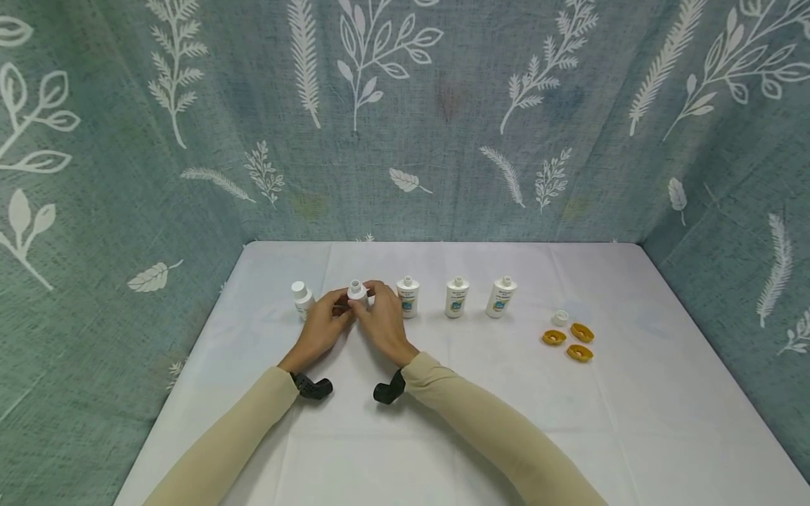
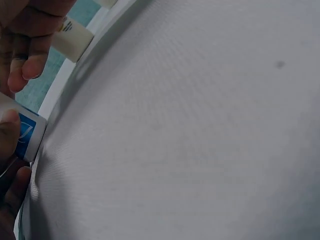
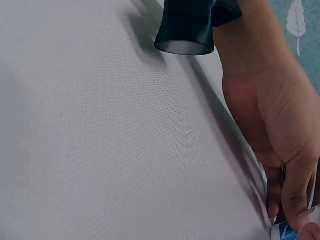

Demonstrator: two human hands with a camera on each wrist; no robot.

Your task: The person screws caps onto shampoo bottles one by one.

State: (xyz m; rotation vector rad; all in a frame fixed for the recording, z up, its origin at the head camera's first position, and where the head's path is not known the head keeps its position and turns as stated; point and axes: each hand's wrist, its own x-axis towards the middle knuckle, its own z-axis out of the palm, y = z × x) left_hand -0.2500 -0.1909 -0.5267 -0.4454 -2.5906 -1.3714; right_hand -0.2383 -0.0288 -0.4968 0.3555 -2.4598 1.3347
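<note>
A white bottle [image 1: 357, 289] with a bare, capless neck stands upright between the hands. My left hand [image 1: 321, 329] grips it from the left, with its thumb on the front in the right wrist view. From the right, my right hand [image 1: 384, 325] holds the same bottle, thumb on its front and fingers behind. A blue label patch on the bottle [image 2: 29, 134] shows in the left wrist view. Just left of the hands stands a bottle with a white cap [image 1: 301, 299]. Another capless bottle [image 1: 408, 298] is right beside the right hand.
Two more capless labelled bottles [image 1: 457, 298] [image 1: 501, 298] continue the row rightward. Farther right lie a small white cap [image 1: 560, 318] and three orange-yellow pieces with holes [image 1: 580, 353]. A patterned grey-green curtain [image 1: 443, 176] hangs behind the white-covered table [image 1: 506, 400].
</note>
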